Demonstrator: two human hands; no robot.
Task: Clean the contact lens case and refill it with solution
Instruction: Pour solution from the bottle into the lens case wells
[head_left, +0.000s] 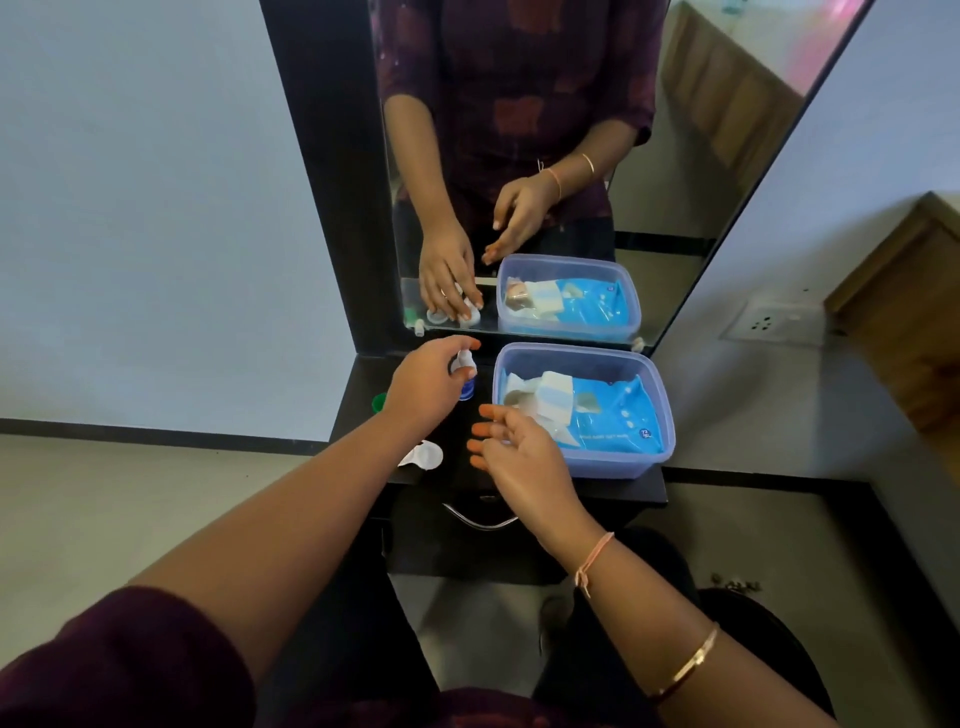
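On the black dressing-table top, my left hand (426, 384) grips a small white solution bottle (466, 375) with a blue label, held upright near the mirror's base. My right hand (511, 447) hovers with fingers spread and empty, just right of the bottle and left of the plastic box. The white contact lens case (425, 456) lies open near the front edge of the table, partly hidden under my left forearm. A green cap (380, 401) peeks out behind my left wrist.
A clear blue plastic box (654, 395) holding a blue wipes pack and folded tissues fills the table's right side. A black-framed mirror (519, 156) stands behind. A drawer handle (480, 519) sits below the table edge. A wall socket (774, 322) is at the right.
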